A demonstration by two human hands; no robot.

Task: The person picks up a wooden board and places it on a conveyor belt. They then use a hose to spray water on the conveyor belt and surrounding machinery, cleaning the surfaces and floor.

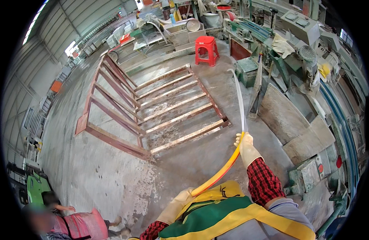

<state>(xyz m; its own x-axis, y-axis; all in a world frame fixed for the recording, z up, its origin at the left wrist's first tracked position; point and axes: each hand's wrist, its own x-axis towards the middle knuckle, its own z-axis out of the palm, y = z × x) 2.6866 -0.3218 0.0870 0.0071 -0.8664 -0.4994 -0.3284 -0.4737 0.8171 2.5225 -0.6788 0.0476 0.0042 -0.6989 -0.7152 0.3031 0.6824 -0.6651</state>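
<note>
A yellow hose (221, 173) with a red stripe runs between my two gloved hands. My right hand (247, 147), in a cream glove, is closed around it close to its front end. From that end a whitish stream of water (239, 98) arcs forward over the wet concrete floor (216, 86). Lower down, beside my green and yellow apron (216, 214), my left hand (177, 206) grips the rear part of the hose; its fingers are partly hidden. Ahead and to the left stands a reddish-brown metal rack (142, 105) with several pale crossbars.
A red plastic stool (207, 51) stands beyond the rack. Machinery with a blue rail (340, 120) lines the right side, with flat slabs (286, 114) leaning there. A cream glove (283, 46) lies on the equipment. Another person in a pink apron (86, 226) is at lower left, near a green vehicle (37, 188).
</note>
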